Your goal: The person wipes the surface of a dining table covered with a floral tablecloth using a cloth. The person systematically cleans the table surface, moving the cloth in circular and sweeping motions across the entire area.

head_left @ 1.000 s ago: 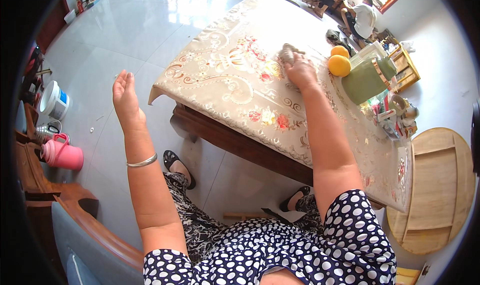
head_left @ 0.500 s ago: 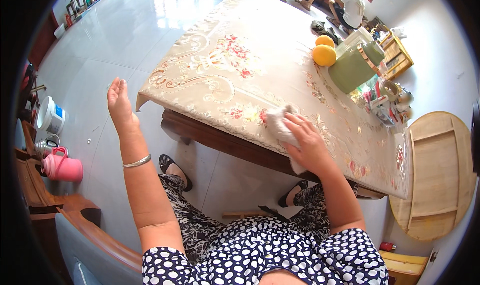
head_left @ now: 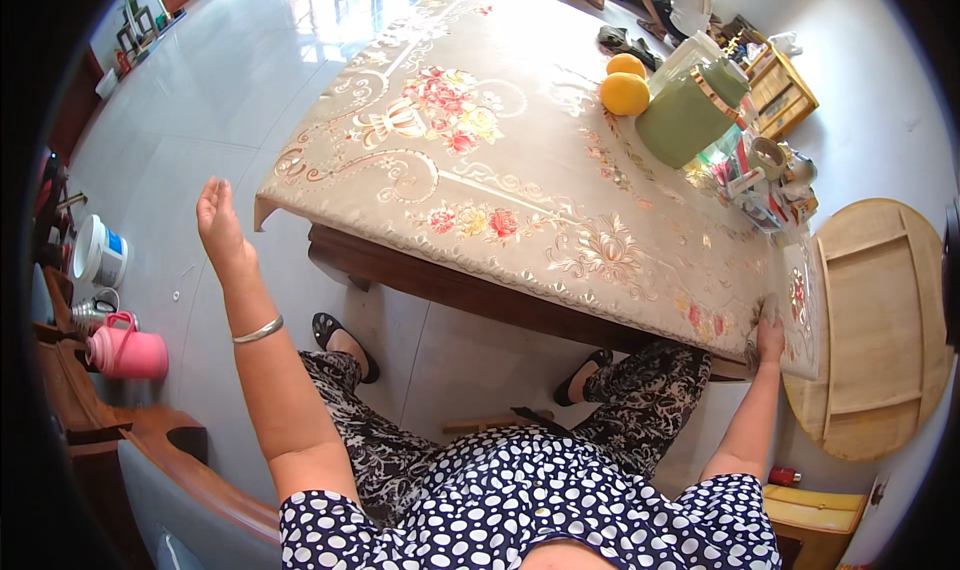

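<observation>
My left hand (head_left: 225, 228) is held up in the air off the table's left corner, with its fingers stretched out and nothing in it. A metal bangle circles that wrist. At the right end of the table's near edge, my right hand (head_left: 769, 339) presses on the flowered beige tablecloth (head_left: 520, 185). A light cleaning cloth (head_left: 753, 346) is bunched under that hand and mostly hidden by it.
Two oranges (head_left: 625, 94), a green jug (head_left: 690, 115) and a cluster of small items with a tape roll (head_left: 768, 154) stand on the table. A round wooden board (head_left: 880, 330) leans at right. A pink thermos jug (head_left: 127, 350) and white bucket (head_left: 100, 251) are at left.
My right hand has swept rightward with the cloth, from the middle of the near edge to the table's right end. My left hand has shifted slightly left and down in view.
</observation>
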The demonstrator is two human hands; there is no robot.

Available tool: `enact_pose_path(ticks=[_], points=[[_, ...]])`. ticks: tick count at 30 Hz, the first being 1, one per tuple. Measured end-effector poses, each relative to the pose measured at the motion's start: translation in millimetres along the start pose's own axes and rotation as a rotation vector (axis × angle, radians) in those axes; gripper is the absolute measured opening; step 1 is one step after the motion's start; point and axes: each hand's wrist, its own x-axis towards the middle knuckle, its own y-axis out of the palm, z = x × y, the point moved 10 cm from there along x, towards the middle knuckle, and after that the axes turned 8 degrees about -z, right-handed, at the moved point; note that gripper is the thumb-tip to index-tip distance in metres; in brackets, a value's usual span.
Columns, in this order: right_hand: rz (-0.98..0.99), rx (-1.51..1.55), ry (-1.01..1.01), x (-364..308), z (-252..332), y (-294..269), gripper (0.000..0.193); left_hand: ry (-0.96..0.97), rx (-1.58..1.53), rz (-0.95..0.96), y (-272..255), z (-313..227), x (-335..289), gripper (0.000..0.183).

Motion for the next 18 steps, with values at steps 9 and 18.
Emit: enact_pose_path(ticks=[9, 18], points=[[0.100, 0.267, -0.650, -112, 266, 5, 0.046, 0.001, -0.015, -0.001, 0, -1, -3, 0.043], [0.287, 0.491, -1.061, -230, 485, 9, 0.049, -0.030, -0.085, -0.007, -7, 4, 3, 0.043]])
